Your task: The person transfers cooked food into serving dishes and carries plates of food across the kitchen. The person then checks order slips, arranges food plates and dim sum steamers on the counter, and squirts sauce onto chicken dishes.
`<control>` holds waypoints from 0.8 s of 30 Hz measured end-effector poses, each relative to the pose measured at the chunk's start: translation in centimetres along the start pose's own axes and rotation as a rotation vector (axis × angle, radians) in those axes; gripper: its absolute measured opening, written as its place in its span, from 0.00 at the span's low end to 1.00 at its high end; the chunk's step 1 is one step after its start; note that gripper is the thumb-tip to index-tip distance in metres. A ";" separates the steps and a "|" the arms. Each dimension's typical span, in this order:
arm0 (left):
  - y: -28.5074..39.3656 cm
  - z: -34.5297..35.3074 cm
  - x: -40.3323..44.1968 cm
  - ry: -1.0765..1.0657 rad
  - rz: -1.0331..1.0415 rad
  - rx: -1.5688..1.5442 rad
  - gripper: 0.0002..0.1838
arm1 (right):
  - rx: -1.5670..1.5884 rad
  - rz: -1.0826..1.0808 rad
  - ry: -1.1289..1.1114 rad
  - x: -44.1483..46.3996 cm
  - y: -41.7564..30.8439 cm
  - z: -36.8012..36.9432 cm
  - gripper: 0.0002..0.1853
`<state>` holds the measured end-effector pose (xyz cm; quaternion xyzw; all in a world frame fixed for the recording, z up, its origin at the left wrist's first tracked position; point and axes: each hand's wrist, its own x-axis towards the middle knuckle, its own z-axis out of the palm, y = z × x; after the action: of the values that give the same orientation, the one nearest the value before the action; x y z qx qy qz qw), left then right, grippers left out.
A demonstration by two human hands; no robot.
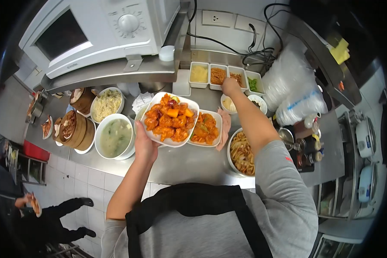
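The left hand (145, 145) is raised above the bench (174, 165) near its front edge, thumb extended, most fingers hidden. The right arm is stretched toward the back edge, its hand (231, 86) lowered, the fingertips barely seen.

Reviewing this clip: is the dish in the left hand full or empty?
Full. The white dish in the left hand is heaped with orange-sauced pieces, covering nearly everything inside its rim.
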<state>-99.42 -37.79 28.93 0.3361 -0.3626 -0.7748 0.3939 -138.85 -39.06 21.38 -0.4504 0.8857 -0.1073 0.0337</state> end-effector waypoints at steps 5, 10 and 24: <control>-1.5 4.0 7.2 -0.044 0.006 0.003 0.32 | -0.047 -0.005 -0.085 0.1 -0.4 -5.3 0.12; -3.8 7.5 11.5 0.049 0.039 0.068 0.34 | -0.093 -0.029 -0.073 1.1 -0.4 -4.5 0.11; -6.0 10.8 15.8 0.151 0.000 0.208 0.33 | 0.213 0.163 -0.041 2.4 0.9 -0.8 0.11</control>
<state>-117.67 -45.51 25.79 0.4325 -0.4103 -0.7056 0.3830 -141.05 -40.33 22.02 -0.3728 0.9021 -0.1886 0.1080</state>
